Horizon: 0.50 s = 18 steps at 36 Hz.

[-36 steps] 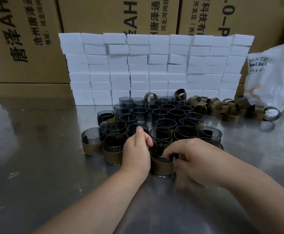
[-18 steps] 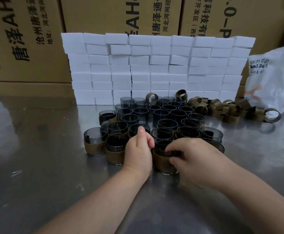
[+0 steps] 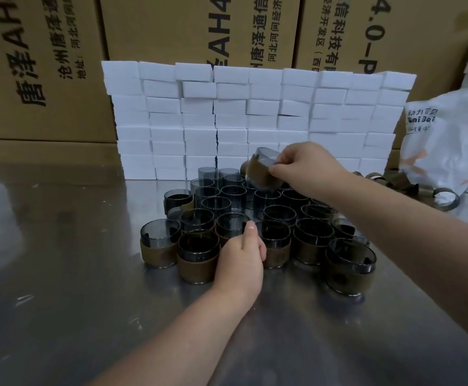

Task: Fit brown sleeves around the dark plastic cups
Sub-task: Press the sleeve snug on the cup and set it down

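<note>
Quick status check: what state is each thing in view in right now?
Lifted cup, sleeved, tilted, held above the cluster.
Right hand, pinching that cup.
Left hand, curled among the front cups; grip unclear.
Front cups, upright, sleeved.
Back cups, upright, bare.
Loose sleeves, unused, lying at right.
Foam blocks, stacked in a wall.

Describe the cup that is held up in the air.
The cup is dark, see-through plastic with an open rim, its lower part wrapped in a brown sleeve. It hangs tilted above the back rows of cups on the table, in front of the white blocks. The right hand pinches it near the rim.
</note>
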{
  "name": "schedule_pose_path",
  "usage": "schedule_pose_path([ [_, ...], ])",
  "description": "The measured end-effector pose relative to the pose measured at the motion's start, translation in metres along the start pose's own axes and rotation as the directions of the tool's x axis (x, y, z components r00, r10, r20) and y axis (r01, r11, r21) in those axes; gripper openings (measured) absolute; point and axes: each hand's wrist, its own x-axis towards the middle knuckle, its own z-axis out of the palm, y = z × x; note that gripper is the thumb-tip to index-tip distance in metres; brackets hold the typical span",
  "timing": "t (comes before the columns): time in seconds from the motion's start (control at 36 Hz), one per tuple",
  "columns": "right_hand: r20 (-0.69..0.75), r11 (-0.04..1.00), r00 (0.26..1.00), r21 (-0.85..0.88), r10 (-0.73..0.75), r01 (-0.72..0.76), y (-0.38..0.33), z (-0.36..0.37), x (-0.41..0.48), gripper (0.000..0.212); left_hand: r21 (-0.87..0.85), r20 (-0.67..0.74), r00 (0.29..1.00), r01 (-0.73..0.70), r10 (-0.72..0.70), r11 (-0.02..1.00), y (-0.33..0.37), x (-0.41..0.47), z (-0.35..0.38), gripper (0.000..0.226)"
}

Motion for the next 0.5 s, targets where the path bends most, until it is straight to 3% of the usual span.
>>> schedule_pose_path([
  [0.08, 0.097, 0.995, 0.995, -0.099, 0.038, -0.028, 0.006, 0.022, 0.018, 0.02, 0.01, 0.0, 1.0, 0.002, -0.002, 1.0, 0.0, 0.001, 0.0, 0.059],
  [0.22, 0.195, 0.969, 0.981, -0.24, -0.001, 0.048, 0.009, 0.049, 0.028, 0.021, 0.018, -0.009, 1.0, 0.004, -0.003, 1.0, -0.001, 0.003, 0.0, 0.057],
  [0.5, 0.337, 0.916, 0.941, -0.364, -0.037, 0.167, 0.022, 0.073, 0.019, 0.021, 0.018, 0.016, 0.999, 0.035, -0.035, 0.999, 0.0, 0.002, -0.001, 0.054],
])
